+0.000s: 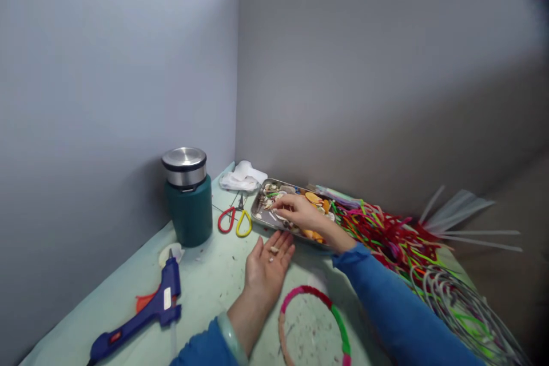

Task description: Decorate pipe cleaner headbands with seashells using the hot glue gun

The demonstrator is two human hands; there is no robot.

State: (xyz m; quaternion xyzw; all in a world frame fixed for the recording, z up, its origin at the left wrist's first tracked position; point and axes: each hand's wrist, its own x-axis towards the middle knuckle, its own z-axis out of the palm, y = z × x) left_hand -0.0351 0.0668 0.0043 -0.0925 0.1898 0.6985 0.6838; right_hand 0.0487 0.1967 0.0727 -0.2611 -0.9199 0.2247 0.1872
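From the left, I count one glue gun (159, 310), its nozzle pointing up and away, its body slanting from lower left to upper right. Beyond it stands one green flask (189, 209), upright and lidded. One pair of scissors (241, 205) lies beside the tray, blades pointing away; one white wad (242, 176) sits behind.

My left hand (263, 274) is palm up, fingers extended and uncurled, bearing two small pieces (273, 250); the larger lies crosswise on the fingers.

My right hand (302, 214) reaches in from the right, palm down, over one metal tray (269, 218) of shells (315, 198). Its fingers bend toward the contents; I cannot tell whether they grip anything. The tray's long axis runs from far left to near right.

Nearer lies one coloured ring (341, 323), partly out of view. Farther right I record one heap of fuzzy strands (394, 234), uncountable, and coiled wire (461, 303).
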